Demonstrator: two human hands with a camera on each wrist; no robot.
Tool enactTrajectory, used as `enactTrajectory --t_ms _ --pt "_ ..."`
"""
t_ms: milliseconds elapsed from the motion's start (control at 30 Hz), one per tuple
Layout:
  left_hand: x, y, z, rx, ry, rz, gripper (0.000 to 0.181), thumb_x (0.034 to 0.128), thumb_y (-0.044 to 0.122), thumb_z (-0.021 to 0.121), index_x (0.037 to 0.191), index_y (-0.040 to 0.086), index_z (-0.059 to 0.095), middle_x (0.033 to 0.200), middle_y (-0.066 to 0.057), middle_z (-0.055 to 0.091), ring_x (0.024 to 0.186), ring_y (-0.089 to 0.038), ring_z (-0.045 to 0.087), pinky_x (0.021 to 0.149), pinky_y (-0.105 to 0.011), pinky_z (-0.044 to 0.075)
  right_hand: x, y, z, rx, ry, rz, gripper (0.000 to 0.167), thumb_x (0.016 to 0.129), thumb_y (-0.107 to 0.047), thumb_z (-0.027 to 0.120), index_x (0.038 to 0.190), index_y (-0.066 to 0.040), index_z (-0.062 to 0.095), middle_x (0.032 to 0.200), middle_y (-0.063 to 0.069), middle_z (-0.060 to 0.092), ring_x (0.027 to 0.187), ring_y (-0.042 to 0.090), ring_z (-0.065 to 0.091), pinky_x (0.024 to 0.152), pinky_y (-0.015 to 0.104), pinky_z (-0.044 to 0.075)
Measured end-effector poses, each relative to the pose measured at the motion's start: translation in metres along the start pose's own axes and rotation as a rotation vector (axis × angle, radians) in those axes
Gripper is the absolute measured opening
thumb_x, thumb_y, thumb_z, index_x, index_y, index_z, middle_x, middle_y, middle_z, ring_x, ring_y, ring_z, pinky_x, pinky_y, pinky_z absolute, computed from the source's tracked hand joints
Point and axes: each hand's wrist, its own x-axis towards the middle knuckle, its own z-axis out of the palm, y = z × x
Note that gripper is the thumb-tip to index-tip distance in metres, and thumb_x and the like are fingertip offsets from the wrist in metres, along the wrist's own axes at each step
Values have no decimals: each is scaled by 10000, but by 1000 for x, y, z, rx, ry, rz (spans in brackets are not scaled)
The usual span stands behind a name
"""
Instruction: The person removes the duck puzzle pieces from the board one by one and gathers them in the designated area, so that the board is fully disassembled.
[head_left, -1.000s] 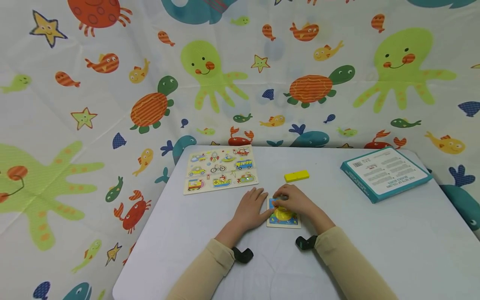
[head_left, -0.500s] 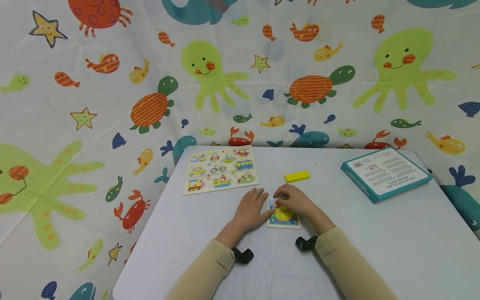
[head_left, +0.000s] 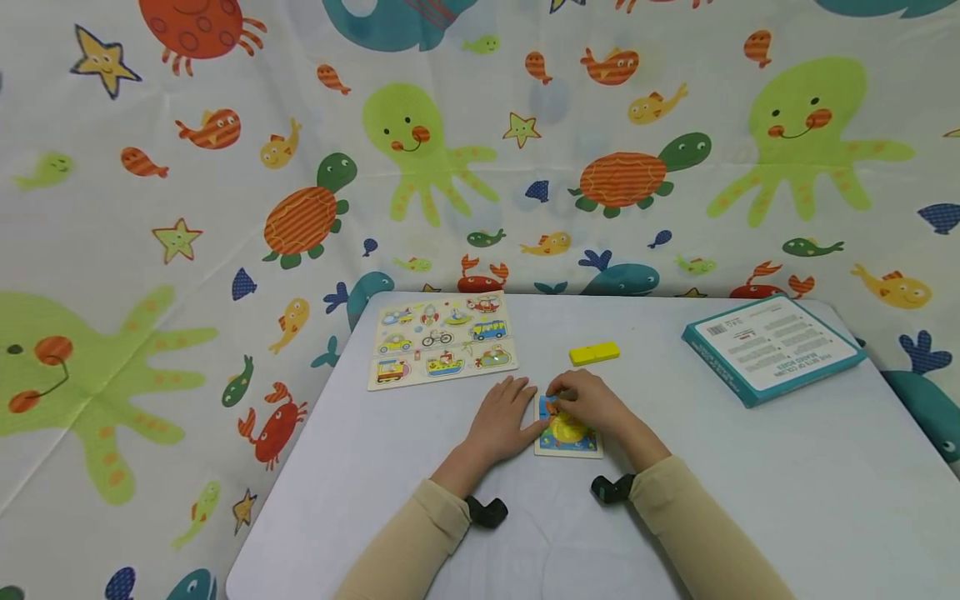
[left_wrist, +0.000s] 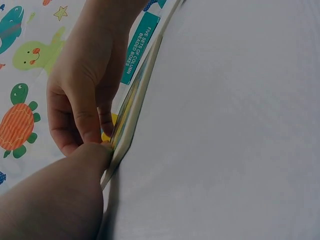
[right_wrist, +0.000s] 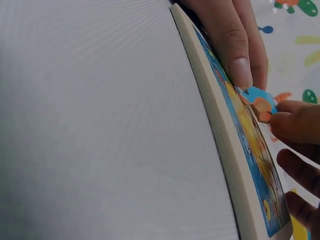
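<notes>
A small square jigsaw puzzle with a yellow figure on blue lies in a pale wooden tray on the table. My left hand lies at its left side with straight fingers, the thumb touching the puzzle's left edge. My right hand is over the upper part of the puzzle. Between its thumb and fingertips it pinches a blue and orange puzzle piece, tilted up from the picture in the right wrist view. In the head view, the fingers mostly hide this piece.
A vehicle picture board lies at the back left. A yellow block sits just beyond the puzzle, and a teal-edged box at the back right. Behind the white table hangs a sea-animal cloth.
The puzzle piece in my right fingers has turned; its dark look beside the fingertips one second ago is gone. Both hands stay almost in place.
</notes>
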Motion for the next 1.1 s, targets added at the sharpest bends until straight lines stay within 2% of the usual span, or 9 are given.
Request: enactTrajectory --t_ms 233,500,633,733,867,1100 --pt "-1 0 0 -11 4 1 703 968 650 414 1483 173 449 1574 -44 372 1504 -279 259 1246 -432 197 -1 -1 0 -40 18 -8 133 933 -150 670 1039 -212 721 1080 -24 683 1074 211 559 1008 502 459" --pt "-1 -1 2 -22 -3 -3 691 969 628 437 1497 183 426 1587 -42 354 1507 -282 252 1249 -437 184 -5 4 -13 -14 34 78 152 958 -223 652 1094 -222 719 1108 -12 689 1089 236 582 1007 517 473" --pt "-2 0 2 -21 -7 -6 696 966 627 444 1498 179 425 1589 -42 351 1511 -278 244 1251 -429 179 -10 16 -25 -24 60 117 163 958 -267 656 1105 -234 717 1113 -4 687 1062 235 579 982 494 490" --pt "-2 0 3 -19 -7 -7 702 966 633 437 1501 180 422 1590 -40 350 1512 -272 241 1251 -423 178 -17 28 -36 -32 83 130 167 954 -293 664 1102 -234 715 1080 3 682 991 232 567 874 419 514" --pt "-3 1 3 -12 -11 -5 708 966 640 426 1504 181 421 1589 -35 353 1513 -266 241 1250 -417 181 -31 43 -52 -30 97 170 174 954 -310 662 1103 -233 708 1022 6 658 922 222 531 740 317 469" --pt "-2 1 2 -16 -14 -10 708 966 643 423 1508 187 416 1593 -29 345 1515 -261 234 1252 -415 175 -47 66 -71 -21 98 217 207 959 -327 650 1120 -207 702 976 38 627 888 229 506 692 300 433"
